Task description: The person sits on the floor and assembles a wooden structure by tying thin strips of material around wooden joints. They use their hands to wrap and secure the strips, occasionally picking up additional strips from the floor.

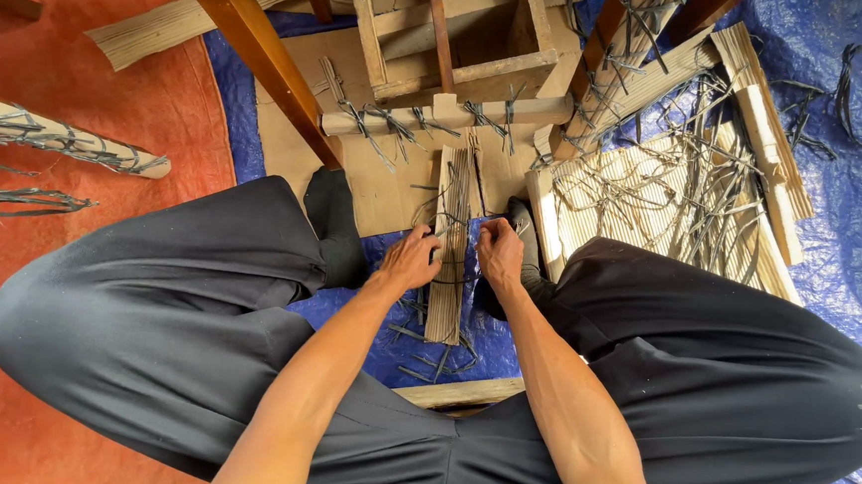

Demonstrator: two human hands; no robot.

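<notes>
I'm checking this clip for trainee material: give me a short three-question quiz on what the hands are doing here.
1. True or false: both hands grip the narrow bundle of thin sticks standing between the knees.
2. What dark material crosses the bundle where the left hand and right hand meet it? A) grey binding strips B) red cloth C) blue rope
3. What covers the floor right of the person's legs?

Key
1. True: each hand is closed on one side of the bundle.
2. A: grey binding strips wrap it.
3. A blue tarpaulin, with finished stick mats lying on it.
</notes>
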